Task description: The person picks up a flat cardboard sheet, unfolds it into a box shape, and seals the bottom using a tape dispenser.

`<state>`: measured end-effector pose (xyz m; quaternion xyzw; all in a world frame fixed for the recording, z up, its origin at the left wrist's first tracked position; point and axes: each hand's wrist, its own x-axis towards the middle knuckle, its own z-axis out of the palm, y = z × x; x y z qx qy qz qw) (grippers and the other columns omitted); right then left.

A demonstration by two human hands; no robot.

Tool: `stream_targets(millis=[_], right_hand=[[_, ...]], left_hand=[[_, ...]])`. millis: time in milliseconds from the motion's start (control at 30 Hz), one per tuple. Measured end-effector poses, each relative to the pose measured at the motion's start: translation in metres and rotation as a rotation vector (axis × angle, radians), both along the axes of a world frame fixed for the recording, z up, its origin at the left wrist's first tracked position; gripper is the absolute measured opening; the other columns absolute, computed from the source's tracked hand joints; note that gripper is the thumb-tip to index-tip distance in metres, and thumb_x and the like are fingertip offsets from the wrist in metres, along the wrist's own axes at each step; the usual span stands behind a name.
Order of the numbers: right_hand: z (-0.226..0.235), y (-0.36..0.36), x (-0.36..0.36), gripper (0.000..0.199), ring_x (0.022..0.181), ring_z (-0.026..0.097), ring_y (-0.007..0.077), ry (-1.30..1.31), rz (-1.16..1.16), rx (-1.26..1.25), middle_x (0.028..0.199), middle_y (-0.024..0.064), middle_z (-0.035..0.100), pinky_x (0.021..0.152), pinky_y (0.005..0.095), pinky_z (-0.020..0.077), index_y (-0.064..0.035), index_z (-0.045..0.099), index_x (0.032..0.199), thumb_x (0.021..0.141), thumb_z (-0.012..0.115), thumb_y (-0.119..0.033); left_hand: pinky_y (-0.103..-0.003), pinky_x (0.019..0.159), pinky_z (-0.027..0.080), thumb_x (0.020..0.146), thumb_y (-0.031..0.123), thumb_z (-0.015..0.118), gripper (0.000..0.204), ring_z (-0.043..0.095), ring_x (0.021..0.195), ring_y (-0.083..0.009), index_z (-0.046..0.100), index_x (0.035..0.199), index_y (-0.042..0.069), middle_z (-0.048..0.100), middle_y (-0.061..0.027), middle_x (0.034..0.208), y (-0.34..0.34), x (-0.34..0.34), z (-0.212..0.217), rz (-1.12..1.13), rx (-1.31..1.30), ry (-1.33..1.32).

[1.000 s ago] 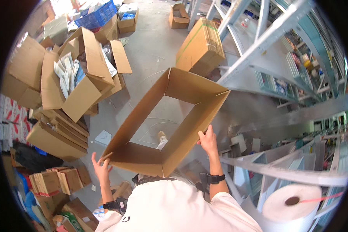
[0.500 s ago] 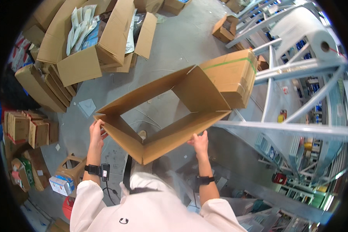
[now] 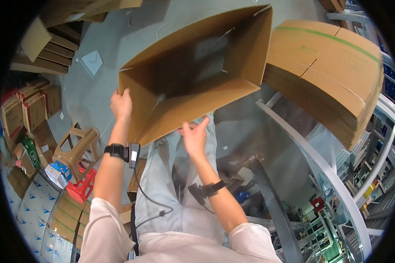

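Note:
In front of me an open cardboard box (image 3: 197,101) is held up off the floor, tilted, and its hollow inside faces me. Floor seems to show dimly through its far end. My left hand (image 3: 121,105) grips the box's left wall near its corner, with the fingers partly hidden behind the cardboard. My right hand (image 3: 195,136) holds the near wall by its lower edge; some of its fingers are hidden beneath. Both wrists wear black straps, the left one carrying a small device (image 3: 134,155) with a cable.
To the right lies a stack of flattened cartons (image 3: 324,61) with a green strap, beside a metal rack frame (image 3: 311,158). Left stand a brown plastic stool (image 3: 77,147), a red stool (image 3: 82,186) and small cartons (image 3: 34,109). A pale sheet (image 3: 92,62) lies on the floor.
My view has shifted, and the stacked cartons look larger and nearer. The box has turned and tilted, its inside darker. My right hand has moved left along its near edge.

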<state>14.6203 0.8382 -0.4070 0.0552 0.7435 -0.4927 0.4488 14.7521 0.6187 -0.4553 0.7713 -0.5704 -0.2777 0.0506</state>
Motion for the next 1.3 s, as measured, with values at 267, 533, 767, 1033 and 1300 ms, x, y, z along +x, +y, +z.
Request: stream_targets(millis=[267,533,767,1033,1300], right_hand=[[0.014,0.049,-0.111,0.029,0.079,0.071,0.017,-0.142,0.662,0.142,0.088,0.0113,0.074,0.069,0.0275,0.0547,0.0025,0.071,0.103,0.092,0.071,-0.024],[-0.034,-0.068,-0.313,0.06,0.121,0.062,0.0402,1.205,0.378,0.262,0.129,0.0253,0.066,0.103,0.0443,0.0474,-0.0058,0.048,0.145,0.091,0.07,-0.022],[0.002,-0.061,-0.249,0.055,0.127,0.061,0.0376,0.836,0.637,-0.016,0.135,0.0242,0.063,0.104,0.0417,0.0473,-0.0047,0.049,0.146,0.091,0.051,0.003],[-0.027,-0.024,-0.213,0.044,0.119,0.064,0.0222,0.637,0.701,0.045,0.128,0.0169,0.07,0.103,0.0327,0.0462,-0.0055,0.055,0.142,0.099,0.053,-0.001],[-0.025,-0.068,-0.176,0.054,0.121,0.065,0.0286,0.759,0.622,0.091,0.13,0.0161,0.068,0.103,0.0346,0.0469,-0.0061,0.055,0.142,0.092,0.044,0.009]], left_hand=[[-0.044,0.095,0.051,0.098,0.036,0.064,0.05,0.068,0.112,-0.0413,0.059,0.136,0.004,0.069,-0.025,0.122,0.094,0.073,0.045,-0.28,0.116,-0.014],[-0.046,0.078,0.051,0.102,0.038,0.06,0.045,0.067,0.084,-0.0439,0.07,0.103,-0.007,0.073,-0.0253,0.09,0.122,0.09,0.037,-0.181,0.244,0.029],[-0.044,0.067,0.045,0.101,0.04,0.062,0.049,0.044,0.064,-0.0335,0.065,0.09,-0.008,0.068,-0.0224,0.077,0.068,0.137,0.029,0.096,0.194,-0.081],[-0.043,0.089,0.051,0.105,0.025,0.056,0.035,0.069,0.101,-0.0361,0.062,0.117,-0.008,0.072,-0.0239,0.104,0.051,0.144,-0.003,0.088,-0.224,0.112],[-0.048,0.09,0.052,0.105,0.012,0.047,0.037,0.066,0.107,-0.0461,0.046,0.14,-0.003,0.07,-0.0264,0.113,0.059,0.125,0.007,-0.12,-0.233,0.159]])
